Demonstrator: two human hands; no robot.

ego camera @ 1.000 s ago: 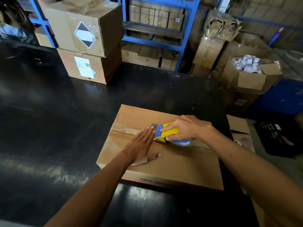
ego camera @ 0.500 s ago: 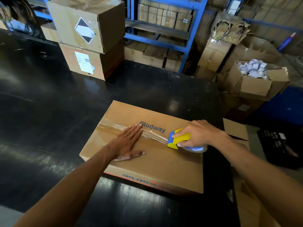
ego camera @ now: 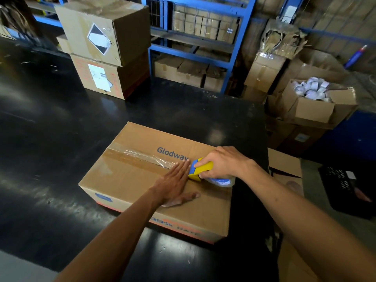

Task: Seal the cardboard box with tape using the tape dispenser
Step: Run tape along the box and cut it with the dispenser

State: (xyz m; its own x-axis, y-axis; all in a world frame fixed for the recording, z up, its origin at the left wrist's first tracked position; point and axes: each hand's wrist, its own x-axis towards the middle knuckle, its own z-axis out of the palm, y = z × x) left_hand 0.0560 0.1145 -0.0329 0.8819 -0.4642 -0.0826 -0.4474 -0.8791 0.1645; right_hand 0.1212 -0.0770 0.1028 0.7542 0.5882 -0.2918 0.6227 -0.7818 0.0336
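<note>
A flat cardboard box printed "Glodway" lies on the black table. A strip of clear tape runs along its top seam from the left edge toward the right. My right hand grips the yellow and blue tape dispenser, which rests on the box top near its right end, with the tape roll under my palm. My left hand lies flat, fingers together, pressing on the tape just left of the dispenser, fingertips touching it.
Two stacked cardboard boxes stand at the table's far left. Blue shelving with cartons is behind. To the right, off the table, are an open box of white rolls, a loose carton flap and a black crate.
The dispenser has travelled right along the seam, laying more tape. My left hand has followed it rightward and now presses right behind it.
</note>
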